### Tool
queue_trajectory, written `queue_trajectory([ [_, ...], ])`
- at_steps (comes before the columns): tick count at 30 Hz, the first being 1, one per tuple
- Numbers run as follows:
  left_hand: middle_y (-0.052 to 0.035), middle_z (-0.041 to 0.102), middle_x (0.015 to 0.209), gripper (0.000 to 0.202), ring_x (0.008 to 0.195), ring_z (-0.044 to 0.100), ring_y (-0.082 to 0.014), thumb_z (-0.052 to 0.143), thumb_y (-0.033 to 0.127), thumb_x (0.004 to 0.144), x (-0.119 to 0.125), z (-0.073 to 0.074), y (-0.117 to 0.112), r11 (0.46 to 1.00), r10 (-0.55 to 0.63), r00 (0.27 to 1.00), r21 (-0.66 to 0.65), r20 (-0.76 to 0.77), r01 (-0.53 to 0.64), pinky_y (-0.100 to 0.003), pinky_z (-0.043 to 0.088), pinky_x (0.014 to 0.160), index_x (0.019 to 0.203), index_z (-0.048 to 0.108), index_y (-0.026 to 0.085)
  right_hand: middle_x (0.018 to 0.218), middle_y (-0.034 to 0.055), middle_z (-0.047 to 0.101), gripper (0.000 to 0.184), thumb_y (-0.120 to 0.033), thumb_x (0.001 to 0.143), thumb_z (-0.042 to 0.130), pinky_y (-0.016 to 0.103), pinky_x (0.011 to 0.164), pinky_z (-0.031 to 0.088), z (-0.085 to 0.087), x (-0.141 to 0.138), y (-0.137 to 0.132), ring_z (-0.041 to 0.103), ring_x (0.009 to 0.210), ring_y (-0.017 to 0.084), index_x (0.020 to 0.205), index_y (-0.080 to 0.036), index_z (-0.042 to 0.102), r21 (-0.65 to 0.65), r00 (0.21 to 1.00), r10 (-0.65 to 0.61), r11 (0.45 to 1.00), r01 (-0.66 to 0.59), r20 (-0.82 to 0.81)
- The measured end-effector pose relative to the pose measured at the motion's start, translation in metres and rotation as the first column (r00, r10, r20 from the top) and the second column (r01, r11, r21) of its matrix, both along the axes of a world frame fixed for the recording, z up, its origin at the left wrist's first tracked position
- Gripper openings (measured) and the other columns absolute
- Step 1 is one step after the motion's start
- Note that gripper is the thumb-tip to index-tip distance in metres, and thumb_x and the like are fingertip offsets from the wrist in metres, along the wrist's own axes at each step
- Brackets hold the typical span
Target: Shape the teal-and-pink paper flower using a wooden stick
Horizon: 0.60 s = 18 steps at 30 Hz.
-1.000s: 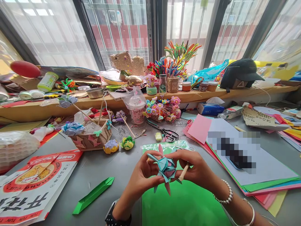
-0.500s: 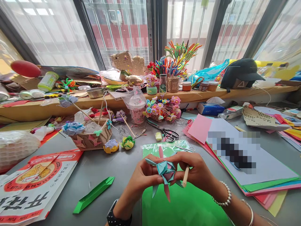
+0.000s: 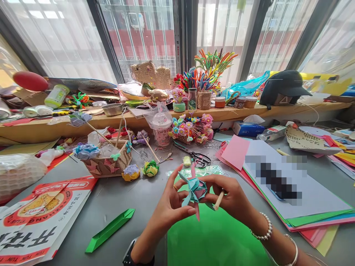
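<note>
A folded paper flower [image 3: 195, 189] in light blue and pink, with pointed petals, is held between both hands above a green sheet [image 3: 216, 240] at the near edge of the grey table. My left hand [image 3: 169, 205] pinches its underside with thumb and forefinger, the other fingers raised. My right hand [image 3: 231, 197] grips the flower's right side and also holds a short wooden stick [image 3: 218, 200] that points down and left.
A folded green paper strip [image 3: 109, 229] lies to the left. Scissors [image 3: 198, 158], small paper flowers [image 3: 150, 168] and a paper basket [image 3: 107, 162] sit behind. A stack of coloured sheets [image 3: 291, 188] lies to the right, a printed red and white bag [image 3: 36, 218] at left.
The flower has been turned and lifted a little between the hands. My left fingers have spread upward off its top.
</note>
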<state>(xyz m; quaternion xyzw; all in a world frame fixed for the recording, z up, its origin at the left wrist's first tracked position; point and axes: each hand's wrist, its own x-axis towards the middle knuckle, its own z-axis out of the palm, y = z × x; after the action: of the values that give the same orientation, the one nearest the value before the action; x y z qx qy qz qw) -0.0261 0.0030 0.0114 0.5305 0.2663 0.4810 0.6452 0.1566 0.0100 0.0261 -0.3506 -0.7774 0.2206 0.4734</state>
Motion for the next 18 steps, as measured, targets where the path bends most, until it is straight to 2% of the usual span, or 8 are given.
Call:
queue_trajectory([
  [1,-0.0063,0.045,0.119,0.087,0.084,0.058,-0.0201,0.075,0.025,0.060,-0.001,0.001,-0.001,0.991,0.103,0.992,0.091,-0.076,-0.096,-0.034,0.049,0.070,0.130,0.025,0.043,0.058,-0.0018,0.059,0.030,-0.037,0.075,0.065,0.019,0.042,0.035,0.000,0.000,0.000,0.045,0.046,0.009,0.096,-0.016,0.063,0.023,1.000,-0.014,1.000,0.014,0.007],
  [2,-0.0056,0.041,0.122,0.086,0.089,0.055,-0.0211,0.076,0.023,0.060,-0.002,0.002,-0.002,0.956,0.238,0.958,0.216,-0.160,-0.201,-0.035,0.047,0.074,0.128,0.029,0.044,0.059,-0.0014,0.060,0.030,-0.038,0.076,0.064,0.020,0.042,0.036,0.000,0.000,0.000,0.046,0.046,0.009,0.097,-0.017,0.062,0.050,1.000,-0.021,0.999,0.020,0.018],
  [4,-0.0044,0.042,0.119,0.072,0.098,0.049,-0.0241,0.077,0.020,0.058,-0.005,0.006,-0.004,0.801,0.515,0.811,0.494,-0.279,-0.339,-0.036,0.042,0.081,0.120,0.046,0.041,0.062,-0.0005,0.061,0.030,-0.038,0.078,0.061,0.020,0.043,0.038,0.001,0.000,-0.001,0.048,0.047,0.010,0.099,-0.017,0.061,0.106,0.999,-0.028,0.994,0.024,0.041],
  [6,-0.0048,0.049,0.105,0.054,0.096,0.048,-0.0249,0.076,0.021,0.058,-0.008,0.009,-0.005,0.660,0.663,0.678,0.676,-0.318,-0.329,-0.034,0.041,0.081,0.107,0.060,0.036,0.065,0.0004,0.062,0.029,-0.037,0.080,0.059,0.021,0.046,0.042,0.001,-0.001,-0.002,0.051,0.049,0.010,0.101,-0.017,0.060,0.145,0.998,-0.029,0.989,0.020,0.062],
  [7,-0.0048,0.051,0.098,0.047,0.092,0.050,-0.0242,0.075,0.022,0.059,-0.010,0.010,-0.004,0.630,0.682,0.652,0.719,-0.332,-0.293,-0.034,0.041,0.078,0.104,0.063,0.034,0.065,0.0007,0.062,0.028,-0.036,0.080,0.059,0.022,0.049,0.043,0.002,-0.001,-0.002,0.052,0.051,0.011,0.102,-0.018,0.060,0.157,0.997,-0.027,0.987,0.016,0.069],
  [9,-0.0046,0.056,0.090,0.043,0.084,0.053,-0.0220,0.072,0.021,0.064,-0.012,0.011,-0.004,0.631,0.656,0.664,0.744,-0.360,-0.219,-0.032,0.043,0.074,0.105,0.063,0.031,0.066,0.0010,0.063,0.028,-0.036,0.081,0.058,0.022,0.052,0.046,0.002,-0.002,-0.003,0.056,0.055,0.012,0.103,-0.018,0.059,0.178,0.997,-0.018,0.984,0.003,0.078],
  [13,-0.0033,0.064,0.093,0.050,0.080,0.059,-0.0178,0.066,0.017,0.071,-0.014,0.010,-0.001,0.691,0.512,0.760,0.717,-0.399,-0.089,-0.027,0.048,0.071,0.117,0.054,0.030,0.071,0.0027,0.065,0.029,-0.036,0.083,0.056,0.023,0.057,0.049,-0.001,-0.002,-0.003,0.060,0.062,0.013,0.106,-0.019,0.058,0.199,0.995,0.019,0.979,-0.037,0.093],
  [18,-0.0022,0.069,0.097,0.047,0.075,0.065,-0.0143,0.064,0.016,0.072,-0.016,0.008,-0.001,0.747,0.417,0.817,0.662,-0.397,-0.060,-0.023,0.051,0.070,0.116,0.054,0.030,0.074,0.0043,0.066,0.032,-0.039,0.082,0.055,0.023,0.057,0.049,-0.001,-0.001,-0.002,0.061,0.063,0.014,0.106,-0.018,0.058,0.218,0.994,0.040,0.974,-0.062,0.104],
])
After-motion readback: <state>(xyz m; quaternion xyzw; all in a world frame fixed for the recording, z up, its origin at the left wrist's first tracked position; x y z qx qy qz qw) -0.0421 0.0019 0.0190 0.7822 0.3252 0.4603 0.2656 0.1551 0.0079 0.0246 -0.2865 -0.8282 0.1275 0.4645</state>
